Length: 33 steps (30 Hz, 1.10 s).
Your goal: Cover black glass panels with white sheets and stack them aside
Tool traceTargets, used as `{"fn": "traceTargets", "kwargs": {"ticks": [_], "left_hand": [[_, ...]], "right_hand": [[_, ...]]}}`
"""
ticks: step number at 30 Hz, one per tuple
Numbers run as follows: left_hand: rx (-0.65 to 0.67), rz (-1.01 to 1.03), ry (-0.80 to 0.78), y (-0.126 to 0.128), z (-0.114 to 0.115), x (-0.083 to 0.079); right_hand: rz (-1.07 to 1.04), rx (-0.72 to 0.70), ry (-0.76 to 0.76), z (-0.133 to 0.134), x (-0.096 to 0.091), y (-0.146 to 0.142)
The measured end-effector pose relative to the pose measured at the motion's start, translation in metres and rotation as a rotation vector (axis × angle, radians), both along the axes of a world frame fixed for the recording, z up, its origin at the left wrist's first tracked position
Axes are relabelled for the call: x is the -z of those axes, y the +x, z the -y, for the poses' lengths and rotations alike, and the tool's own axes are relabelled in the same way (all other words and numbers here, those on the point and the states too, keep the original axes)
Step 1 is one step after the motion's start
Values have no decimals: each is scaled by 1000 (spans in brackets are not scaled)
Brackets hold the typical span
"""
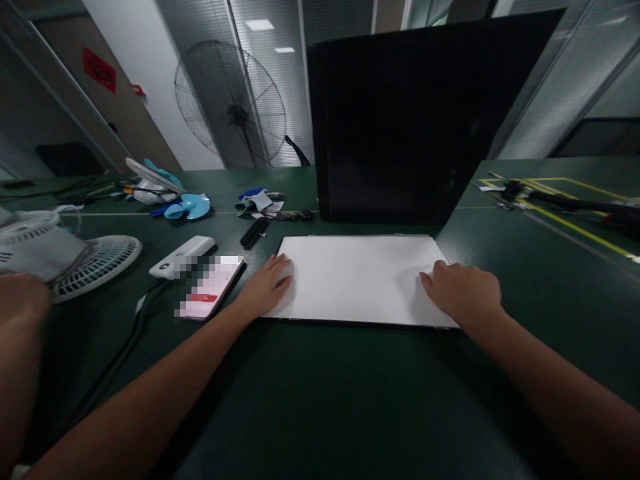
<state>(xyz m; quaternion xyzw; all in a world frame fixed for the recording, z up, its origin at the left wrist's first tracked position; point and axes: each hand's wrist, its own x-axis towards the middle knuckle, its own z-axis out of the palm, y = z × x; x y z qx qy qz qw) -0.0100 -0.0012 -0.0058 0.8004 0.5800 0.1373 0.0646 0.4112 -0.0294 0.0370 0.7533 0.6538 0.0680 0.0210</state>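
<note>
Dark green tabletop (320, 387): filling the lower frame.

Person's left hand (267, 283), centre: resting with thumb spread wide from the fingers on the panel's left edge.

Person's right hand (463, 290), right of centre: resting half-curled on the right edge; whether it is gripping cannot be told.

Flat white rectangular panel with thin black border (357, 280), frame centre: lying between both hands.

Another person's blurred forearm (17, 373), left edge: reaching upward in the frame.

Black-edged phone with lit, pale screen (217, 283): lying left of the left hand.

White oblong device with rounded ends (183, 257): lying just beyond the phone.

Large black rectangular panel (420, 120), upper right of centre: standing behind the white one.

Round grey wire-caged fan (237, 113), upper left: standing beyond the table.
</note>
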Motion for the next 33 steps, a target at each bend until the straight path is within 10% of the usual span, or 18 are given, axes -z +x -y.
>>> {"fn": "traceTargets", "kwargs": {"ticks": [4, 10, 16, 27, 33], "left_hand": [[11, -13, 11, -1, 1, 0], [2, 0, -6, 0, 4, -4], [-6, -9, -16, 2, 4, -5], [-71, 207, -62, -5, -4, -2], [-172, 586, -145, -9, -10, -10]], "right_hand": [[-15, -166, 58, 5, -1, -12], [-287, -981, -76, 18, 4, -37], [-282, -954, -106, 23, 5, -48], [-33, -1439, 601, 30, 1, -50], [93, -1536, 720, 32, -13, -36]]}}
